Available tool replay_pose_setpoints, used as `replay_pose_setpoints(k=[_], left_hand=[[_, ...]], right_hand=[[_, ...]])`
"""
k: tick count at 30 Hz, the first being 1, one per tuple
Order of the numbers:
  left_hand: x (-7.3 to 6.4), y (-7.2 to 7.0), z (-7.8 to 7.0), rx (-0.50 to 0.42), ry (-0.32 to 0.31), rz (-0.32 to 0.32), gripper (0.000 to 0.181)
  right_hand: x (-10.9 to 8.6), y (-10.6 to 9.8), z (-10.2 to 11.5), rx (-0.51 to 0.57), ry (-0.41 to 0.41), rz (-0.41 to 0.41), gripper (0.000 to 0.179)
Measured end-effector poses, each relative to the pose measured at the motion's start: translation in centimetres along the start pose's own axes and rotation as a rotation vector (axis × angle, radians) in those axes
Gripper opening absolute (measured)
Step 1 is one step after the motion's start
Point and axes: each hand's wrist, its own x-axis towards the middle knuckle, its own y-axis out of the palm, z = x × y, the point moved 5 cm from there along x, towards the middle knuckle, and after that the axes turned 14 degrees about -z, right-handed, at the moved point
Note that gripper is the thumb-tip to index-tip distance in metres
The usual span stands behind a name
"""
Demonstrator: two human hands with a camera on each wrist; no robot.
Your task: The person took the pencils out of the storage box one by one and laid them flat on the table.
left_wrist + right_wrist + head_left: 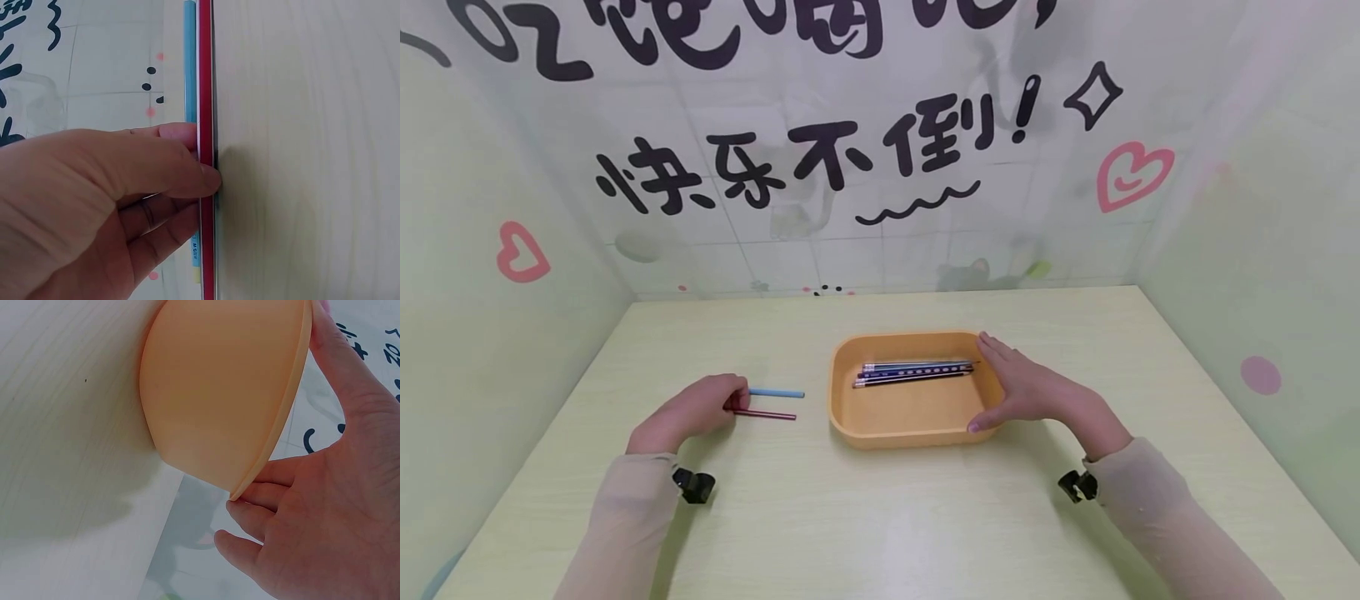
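My left hand (703,404) pinches a red pencil (205,81) between thumb and fingers, low over the table. A light blue pencil (190,62) runs alongside it, partly covered by the fingers; whether they grip it as well I cannot tell. Both pencils point right, toward an orange plastic box (917,439). Inside that box several dark and blue pencils (913,373) lie in a bundle near the back wall. My right hand (1037,387) holds the box's right end, thumb at the near corner of the rim and fingers at the far corner.
The pale wood-grain table (880,517) extends around the box. Behind it hangs a white sheet (820,217) with black lettering, and pale side panels with pink hearts stand left and right. Each wrist wears a small black camera mount (695,485).
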Motion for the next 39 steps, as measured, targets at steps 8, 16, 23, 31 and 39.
replay_pose_setpoints(k=[8,16,23,31,39], left_hand=[[-0.1,-0.2,0.0,0.017,-0.006,-0.006,0.021],[-0.2,-0.3,-0.1,0.021,-0.005,-0.022,0.022],[-0.2,-0.3,-0.2,0.002,-0.001,-0.04,0.019],[0.1,-0.8,-1.0,-0.064,0.046,-0.077,0.011],[0.3,-1.0,-2.1,-0.116,0.091,-0.117,0.013]], right_hand=[[0.0,-0.1,0.2,0.004,-0.001,-0.004,0.128],[-0.1,-0.1,0.1,-0.002,-0.002,-0.003,0.128],[0.0,-0.1,0.0,0.005,0.003,-0.001,0.128],[-0.1,-0.1,0.0,0.006,-0.009,-0.003,0.128],[-0.1,0.0,-0.2,-0.002,-0.008,-0.001,0.128]])
